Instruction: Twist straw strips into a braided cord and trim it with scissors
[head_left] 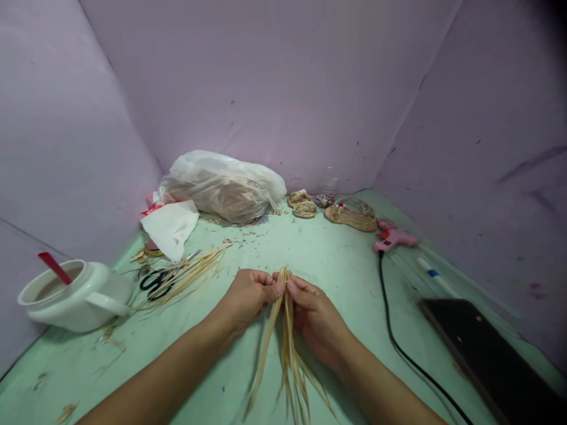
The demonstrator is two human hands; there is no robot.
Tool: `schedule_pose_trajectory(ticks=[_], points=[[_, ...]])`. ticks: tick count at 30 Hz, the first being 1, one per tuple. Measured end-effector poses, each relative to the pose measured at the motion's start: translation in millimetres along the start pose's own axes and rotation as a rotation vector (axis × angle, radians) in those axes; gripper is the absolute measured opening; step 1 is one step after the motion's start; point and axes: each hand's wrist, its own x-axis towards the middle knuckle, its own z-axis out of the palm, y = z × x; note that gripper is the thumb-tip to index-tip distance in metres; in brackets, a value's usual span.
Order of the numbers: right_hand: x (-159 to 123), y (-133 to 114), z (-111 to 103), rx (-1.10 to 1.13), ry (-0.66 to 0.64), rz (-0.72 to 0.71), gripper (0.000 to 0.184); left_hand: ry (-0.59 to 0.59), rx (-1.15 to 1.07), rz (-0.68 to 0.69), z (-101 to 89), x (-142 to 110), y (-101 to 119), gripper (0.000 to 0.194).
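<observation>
A bundle of pale dried fibre strips (290, 354) hangs from my two hands at the middle of the table, its loose ends fanning out toward me. My left hand (254, 295) pinches the top of the bundle from the left, thumb and forefinger closed on it. From the right, my right hand (316, 316) pinches the same top end, its thumb close to the left one. The short upper tips poke up just above my fingers. Below the grip, one group of strips splits off to the left, apart from the rest.
More strips (199, 268) lie left beside black-handled scissors (157, 284) and a white pot (84, 298). Behind are a plastic bag (221, 186), white paper (172, 227), coiled woven pieces (304, 209) and a woven sole (352, 218). Rightward lie a pink glue gun (394, 237), its cord, and a phone (482, 354).
</observation>
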Motion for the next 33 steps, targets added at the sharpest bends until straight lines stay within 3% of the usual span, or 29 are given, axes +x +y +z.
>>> schedule_pose_trajectory(ticks=[6,10,13,16,19,24,33], points=[[-3,-2,2,-0.006,-0.022,0.008,0.028,-0.150,-0.108,-0.124,-4.5,1,1,0.026],[-3,-2,3,0.025,-0.040,0.019,0.024,-0.084,-0.083,-0.141,-2.2,4,-1,0.026],[-2,-2,2,0.061,-0.044,0.023,0.019,-0.059,0.035,-0.072,-3.6,5,-1,0.023],[-1,-4,0,0.072,-0.007,0.002,0.016,-0.052,0.219,0.083,-11.2,3,6,0.018],[-3,-8,-2,0.029,-0.005,0.038,0.014,-0.048,0.225,0.178,-20.2,0,15,0.018],[-7,-11,-1,-0.010,-0.106,0.139,0.013,-0.252,0.041,0.124,-24.5,1,18,0.024],[-6,-8,-3,-0.041,-0.181,0.150,0.017,-0.301,0.060,0.171,-24.1,6,10,0.016]])
